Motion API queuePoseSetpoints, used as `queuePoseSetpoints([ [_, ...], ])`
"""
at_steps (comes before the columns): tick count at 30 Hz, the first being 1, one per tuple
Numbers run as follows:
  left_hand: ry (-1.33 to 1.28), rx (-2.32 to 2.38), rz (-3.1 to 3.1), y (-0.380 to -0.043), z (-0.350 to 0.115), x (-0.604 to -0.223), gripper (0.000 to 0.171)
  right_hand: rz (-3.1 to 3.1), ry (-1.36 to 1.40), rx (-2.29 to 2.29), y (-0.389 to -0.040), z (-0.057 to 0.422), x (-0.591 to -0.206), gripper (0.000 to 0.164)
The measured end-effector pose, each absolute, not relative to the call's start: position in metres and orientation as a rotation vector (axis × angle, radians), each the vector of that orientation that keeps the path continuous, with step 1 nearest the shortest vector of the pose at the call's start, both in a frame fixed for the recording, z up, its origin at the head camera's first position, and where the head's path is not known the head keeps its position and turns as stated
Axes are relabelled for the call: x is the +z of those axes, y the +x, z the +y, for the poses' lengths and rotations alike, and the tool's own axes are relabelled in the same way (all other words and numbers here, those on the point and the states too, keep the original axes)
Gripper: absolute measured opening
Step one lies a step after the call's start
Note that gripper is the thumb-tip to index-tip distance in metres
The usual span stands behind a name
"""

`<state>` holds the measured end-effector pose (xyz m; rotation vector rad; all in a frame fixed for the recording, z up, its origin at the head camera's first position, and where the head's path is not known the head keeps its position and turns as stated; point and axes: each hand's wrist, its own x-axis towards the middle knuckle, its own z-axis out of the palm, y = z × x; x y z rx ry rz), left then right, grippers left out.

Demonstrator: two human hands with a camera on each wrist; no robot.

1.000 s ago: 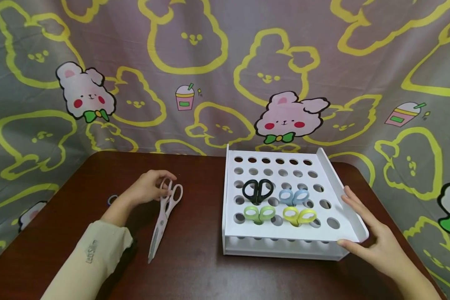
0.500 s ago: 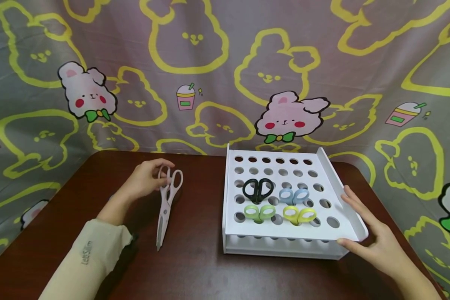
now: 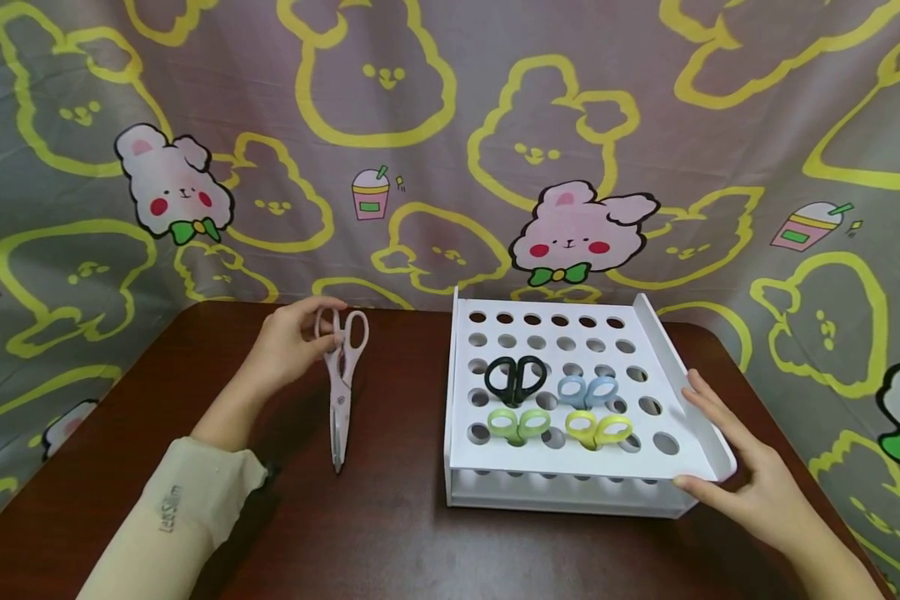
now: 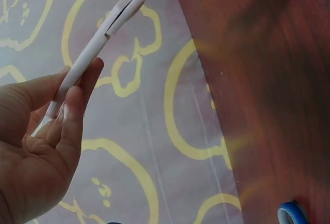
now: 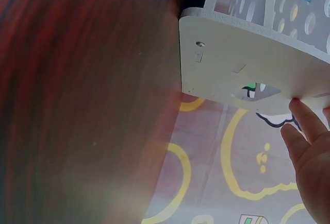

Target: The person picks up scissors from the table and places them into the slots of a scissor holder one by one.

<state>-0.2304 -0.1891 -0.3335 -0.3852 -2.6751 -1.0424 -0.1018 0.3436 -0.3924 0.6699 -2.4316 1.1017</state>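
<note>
My left hand (image 3: 288,346) pinches one handle loop of white scissors (image 3: 340,387) between thumb and fingers. The blades hang point down over the left half of the table. In the left wrist view the scissors (image 4: 85,59) appear edge-on, rising from the fingers. My right hand (image 3: 750,483) lies at the near right corner of a white rack (image 3: 540,467) with rows of round holes, thumb at the front edge and extended fingers against the side panel (image 5: 227,59). Black scissors (image 3: 516,382), light blue scissors (image 3: 588,390), green scissors (image 3: 519,427) and yellow scissors (image 3: 598,431) stand in the holes, handles up.
The rack stands on the right of a dark red-brown table (image 3: 390,533). A blue-and-white loop (image 4: 293,213) lies on the table in the left wrist view. A patterned curtain (image 3: 420,167) hangs behind and on both sides.
My left hand has moved up and away with the white scissors, which have swung from slanting to nearly vertical. The left forearm now hides the loop on the table. My right hand has stayed put.
</note>
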Motion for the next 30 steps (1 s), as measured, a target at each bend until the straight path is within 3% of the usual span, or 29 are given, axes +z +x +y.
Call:
queuePoseSetpoints([
  [13,-0.324,-1.056,-2.412,-0.221,-0.180,-0.318,0.040,-2.437,0.681,1.099,-0.102,0.344,-0.391,0.101],
  [21,-0.325,-1.121,-2.328,-0.217,-0.175,-0.311,0.052,-2.427,0.667,1.116,-0.102,0.344,-0.393,0.102],
  [30,-0.373,-1.202,-2.264,-0.214,-0.162,-0.298,0.044,-2.439,0.673,1.105,-0.102,0.345,-0.393,0.101],
])
